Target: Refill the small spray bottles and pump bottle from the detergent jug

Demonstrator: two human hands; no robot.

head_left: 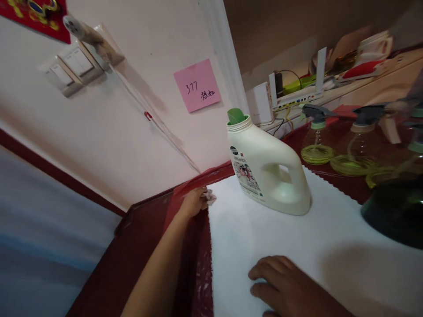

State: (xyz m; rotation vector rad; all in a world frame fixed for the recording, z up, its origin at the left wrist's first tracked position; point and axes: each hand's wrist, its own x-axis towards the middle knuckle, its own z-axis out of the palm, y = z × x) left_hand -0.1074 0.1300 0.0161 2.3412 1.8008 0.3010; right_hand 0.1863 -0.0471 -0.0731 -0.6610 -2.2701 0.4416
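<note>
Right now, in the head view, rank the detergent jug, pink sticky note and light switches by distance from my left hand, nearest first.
From the left hand:
1. Detergent jug, right, on the white cloth.
2. Pink sticky note, above on the wall.
3. Light switches, upper left on the wall.

Home: detergent jug (267, 167), spray bottles (317, 141), router (297, 94).

Pink sticky note (197, 85) on wall: handwritten number "377", two handwritten characters beneath, too small to read surely. White detergent bottle (268, 169) on table: round dark logo and picture label, print too blurred to read. Red poster (36, 15) at top left: gold marks, unreadable.
</note>
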